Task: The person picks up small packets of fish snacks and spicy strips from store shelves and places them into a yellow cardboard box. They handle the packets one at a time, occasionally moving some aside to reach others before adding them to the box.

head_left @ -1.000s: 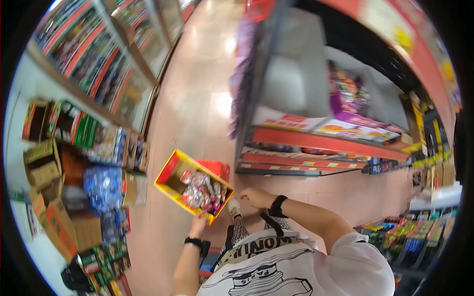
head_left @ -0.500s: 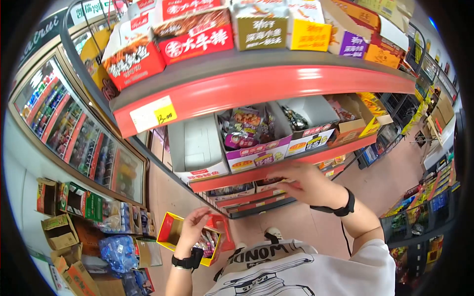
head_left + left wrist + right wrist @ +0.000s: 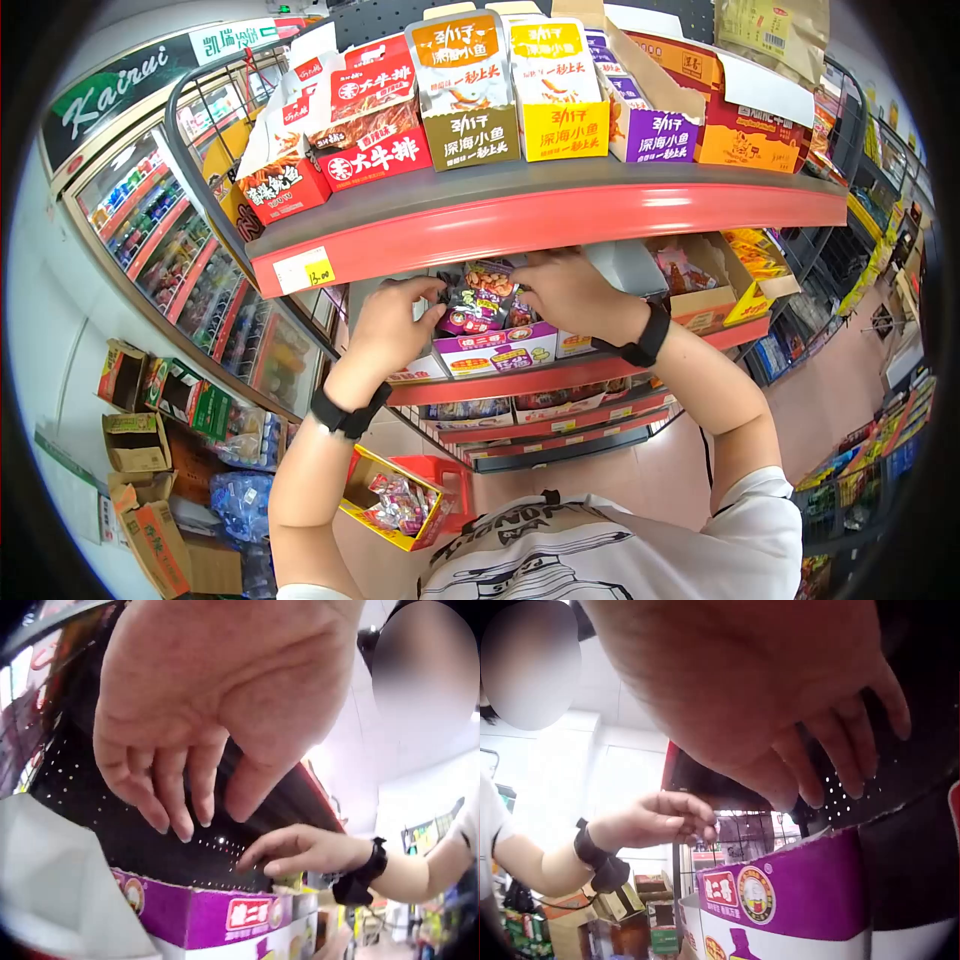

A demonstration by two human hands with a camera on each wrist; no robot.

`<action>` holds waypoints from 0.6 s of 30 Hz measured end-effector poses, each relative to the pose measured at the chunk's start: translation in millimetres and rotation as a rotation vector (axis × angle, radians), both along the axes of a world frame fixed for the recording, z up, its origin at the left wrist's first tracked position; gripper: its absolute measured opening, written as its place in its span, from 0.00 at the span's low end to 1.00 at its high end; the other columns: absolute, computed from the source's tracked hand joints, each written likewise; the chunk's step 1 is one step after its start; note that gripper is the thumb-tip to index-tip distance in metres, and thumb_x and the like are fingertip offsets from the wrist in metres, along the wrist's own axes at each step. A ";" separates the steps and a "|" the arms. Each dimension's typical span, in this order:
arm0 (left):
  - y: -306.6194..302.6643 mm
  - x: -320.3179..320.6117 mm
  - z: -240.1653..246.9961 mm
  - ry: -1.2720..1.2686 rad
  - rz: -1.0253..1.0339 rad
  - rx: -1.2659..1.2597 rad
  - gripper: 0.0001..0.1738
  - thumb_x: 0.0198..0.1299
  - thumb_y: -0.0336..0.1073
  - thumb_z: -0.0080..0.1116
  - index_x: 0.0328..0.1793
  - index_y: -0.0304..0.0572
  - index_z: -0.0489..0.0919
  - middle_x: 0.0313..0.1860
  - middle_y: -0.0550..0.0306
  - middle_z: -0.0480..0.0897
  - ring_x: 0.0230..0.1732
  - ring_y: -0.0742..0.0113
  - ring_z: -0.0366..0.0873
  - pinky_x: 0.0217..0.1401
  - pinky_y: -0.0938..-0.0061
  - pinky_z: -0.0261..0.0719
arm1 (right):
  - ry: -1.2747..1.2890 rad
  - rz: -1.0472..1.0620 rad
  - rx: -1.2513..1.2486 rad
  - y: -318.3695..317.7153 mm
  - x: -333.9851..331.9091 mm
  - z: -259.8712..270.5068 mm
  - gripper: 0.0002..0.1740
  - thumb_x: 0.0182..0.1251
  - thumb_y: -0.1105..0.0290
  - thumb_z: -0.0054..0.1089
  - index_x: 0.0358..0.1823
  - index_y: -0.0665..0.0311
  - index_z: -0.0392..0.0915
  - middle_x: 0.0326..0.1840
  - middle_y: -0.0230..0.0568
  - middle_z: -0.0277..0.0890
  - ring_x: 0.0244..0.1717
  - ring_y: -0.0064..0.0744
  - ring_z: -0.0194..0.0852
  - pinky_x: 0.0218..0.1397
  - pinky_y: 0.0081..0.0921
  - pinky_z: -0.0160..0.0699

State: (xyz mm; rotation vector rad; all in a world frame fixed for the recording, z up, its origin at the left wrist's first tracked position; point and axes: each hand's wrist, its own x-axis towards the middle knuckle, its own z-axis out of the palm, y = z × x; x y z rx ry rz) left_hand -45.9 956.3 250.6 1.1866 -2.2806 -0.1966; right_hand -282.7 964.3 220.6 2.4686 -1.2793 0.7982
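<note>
On the second shelf stands a purple-and-white display box (image 3: pixel 497 355) with dark purple snack packets (image 3: pixel 482 300) in it. My left hand (image 3: pixel 392 322) is over the box's left side, its fingers loosely bent toward the packets. At the right side is my right hand (image 3: pixel 582 295), fingertips near the packets and partly under the upper shelf. In the left wrist view the left hand (image 3: pixel 225 712) hangs above the box front (image 3: pixel 202 919) with nothing in its fingers. The right wrist view has the right hand (image 3: pixel 780 697) with loosely bent, bare fingers over the box edge.
A red shelf edge (image 3: pixel 560 218) with snack boxes above it overhangs the hands. Below left, a yellow-and-red box (image 3: pixel 395 500) of packets rests by a red plastic item (image 3: pixel 458 488). Cartons (image 3: pixel 150 540) and a glass-door fridge (image 3: pixel 180 210) line the left.
The view has turned to the shelf. My left hand has let go of the yellow-and-red box and risen to the purple box. My right hand has also moved up to it.
</note>
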 end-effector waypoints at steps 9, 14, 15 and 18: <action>-17.8 -38.8 -14.8 -0.596 0.258 -0.053 0.25 0.43 0.52 0.62 0.46 0.49 0.77 0.31 0.56 0.81 0.38 0.56 0.77 0.46 0.63 0.67 | 0.233 0.017 0.605 -15.1 3.3 0.6 0.14 0.58 0.56 0.49 0.38 0.55 0.77 0.32 0.46 0.76 0.44 0.47 0.70 0.52 0.54 0.55; -25.1 -35.6 -17.4 -0.427 0.283 -0.023 0.28 0.36 0.51 0.68 0.44 0.49 0.76 0.37 0.57 0.80 0.42 0.59 0.76 0.48 0.63 0.67 | 0.179 0.082 0.543 -16.2 1.5 -0.7 0.15 0.60 0.56 0.46 0.37 0.57 0.77 0.34 0.46 0.76 0.40 0.46 0.73 0.49 0.53 0.59; -25.1 -32.9 -15.0 -0.307 0.252 -0.056 0.28 0.35 0.50 0.69 0.44 0.49 0.76 0.38 0.58 0.80 0.42 0.60 0.76 0.47 0.64 0.68 | 0.156 0.112 0.556 -17.1 1.4 -0.8 0.16 0.60 0.56 0.46 0.37 0.58 0.77 0.34 0.46 0.76 0.40 0.46 0.73 0.48 0.52 0.60; -33.9 -24.9 -11.4 -0.122 0.237 0.066 0.26 0.40 0.44 0.66 0.47 0.43 0.74 0.42 0.50 0.78 0.45 0.54 0.75 0.48 0.63 0.70 | 0.170 0.085 0.610 -27.1 -0.3 -7.8 0.16 0.61 0.56 0.45 0.36 0.58 0.77 0.34 0.46 0.76 0.40 0.47 0.72 0.45 0.49 0.62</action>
